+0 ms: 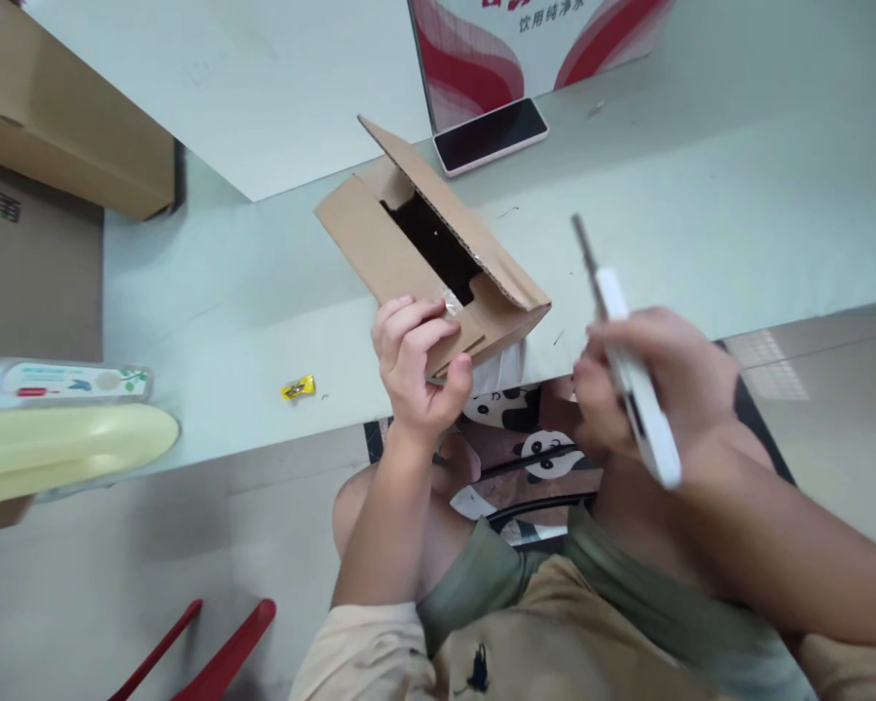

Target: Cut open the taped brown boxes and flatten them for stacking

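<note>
A small brown cardboard box (380,239) stands tilted near the table's front edge, its lid flap raised partway over a dark opening. My left hand (419,365) grips the near side of this box, with the thumb low and the fingers over the front panel. A piece of clear tape (451,300) shows by the fingertips. Away to the right, my right hand (649,380) is closed around a white-handled utility knife (638,389). Its narrow grey blade points up and away from me, apart from the box. The knife and right hand are slightly blurred.
A phone (491,136) lies against a red and white carton (482,68) at the back. On the left are a yellow wrapper (298,387), a pale yellow object (73,448), a clear package (62,383) and larger cardboard boxes (73,117). A panda-print bag (547,456) hangs below the table edge.
</note>
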